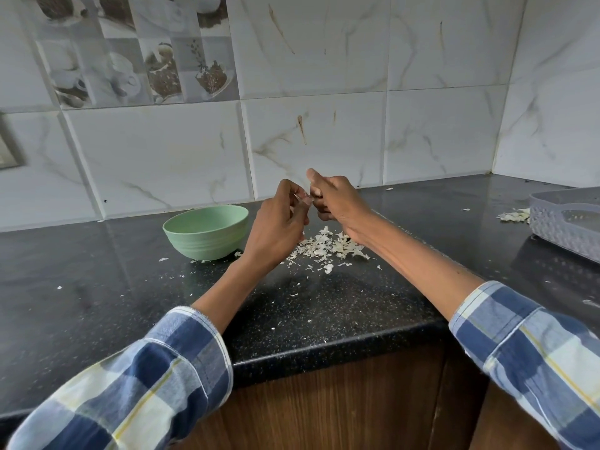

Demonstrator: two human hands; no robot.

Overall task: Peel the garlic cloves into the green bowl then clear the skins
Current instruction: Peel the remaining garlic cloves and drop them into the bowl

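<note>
Both hands are raised above the black counter (97, 287), fingertips meeting over a small garlic clove (306, 200) that is mostly hidden between them. My left hand (279, 222) pinches it with curled fingers. My right hand (334, 199) curls round it from the right, thumb up. The green bowl (206, 232) stands on the counter just left of my left hand; its inside is hidden. A heap of white garlic skins (328, 246) lies on the counter beneath my hands.
A grey textured plastic tray (565, 222) sits at the right edge, with a small pile of skins (514, 216) beside it. Skin flakes are scattered over the counter. A tiled wall rises close behind, with a corner at the right. The counter's front edge runs below my forearms.
</note>
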